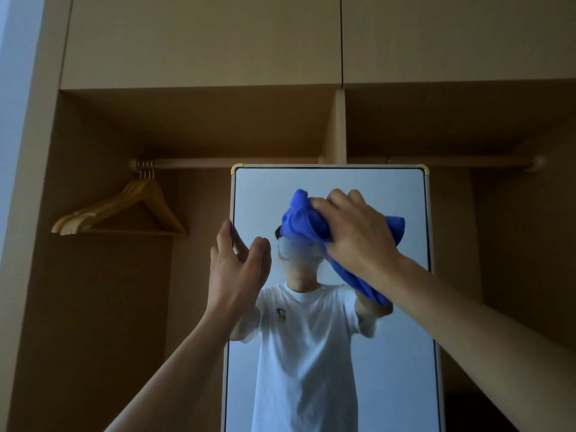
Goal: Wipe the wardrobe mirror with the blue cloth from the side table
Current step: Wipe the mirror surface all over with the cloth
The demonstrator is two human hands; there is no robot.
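A tall mirror (389,353) with a pale frame and brass top corners stands in the open wooden wardrobe. A bunched blue cloth (300,224) lies against the upper glass, and my right hand (358,230) grips it, fingers curled over the bundle; a tail of cloth hangs below my wrist. My left hand (238,266) holds the mirror's left edge, thumb in front of the glass and fingers wrapped behind the frame. The glass reflects a person in a white T-shirt with both arms raised.
Several wooden hangers (124,210) hang at the left end of the wardrobe rail (249,163). A vertical divider (338,126) stands behind the mirror's top. Closed upper cabinet doors (202,39) run above.
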